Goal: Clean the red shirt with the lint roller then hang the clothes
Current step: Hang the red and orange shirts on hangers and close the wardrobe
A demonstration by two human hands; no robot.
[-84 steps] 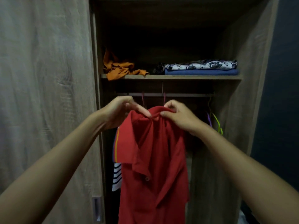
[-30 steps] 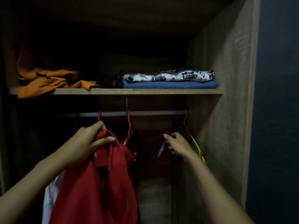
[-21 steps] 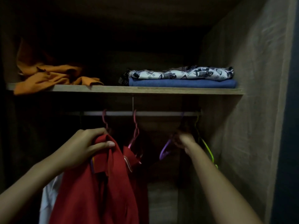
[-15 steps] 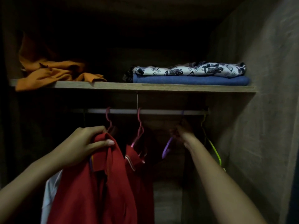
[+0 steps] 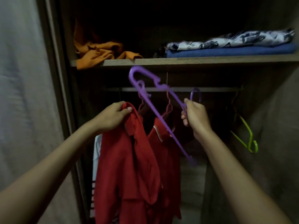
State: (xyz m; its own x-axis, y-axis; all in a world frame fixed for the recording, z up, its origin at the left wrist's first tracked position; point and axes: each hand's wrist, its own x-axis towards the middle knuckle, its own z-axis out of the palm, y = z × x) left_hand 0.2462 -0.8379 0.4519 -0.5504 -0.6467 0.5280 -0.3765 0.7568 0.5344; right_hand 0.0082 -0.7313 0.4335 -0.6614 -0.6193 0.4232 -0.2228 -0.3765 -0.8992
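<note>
My left hand point(image 5: 111, 118) grips the red shirt point(image 5: 127, 167) by its collar, and the shirt hangs down in front of the open wardrobe. My right hand point(image 5: 195, 118) holds a purple plastic hanger point(image 5: 155, 113) near its hook. The hanger is tilted, one arm pointing up left toward the shelf, the other down toward the floor. It hangs free of the rail point(image 5: 178, 89). No lint roller is in view.
Another red garment point(image 5: 163, 138) hangs on a pink hanger behind. A green hanger point(image 5: 246, 136) hangs at the right. The shelf point(image 5: 194, 60) carries crumpled orange cloth point(image 5: 98, 54) and folded blue and patterned clothes point(image 5: 229, 46). The wardrobe door point(image 5: 24, 94) stands on the left.
My right hand reached to the rail, took the purple hanger and pulled it off toward me. My left hand kept holding the red shirt's collar. The view shifted right, then back left.
</note>
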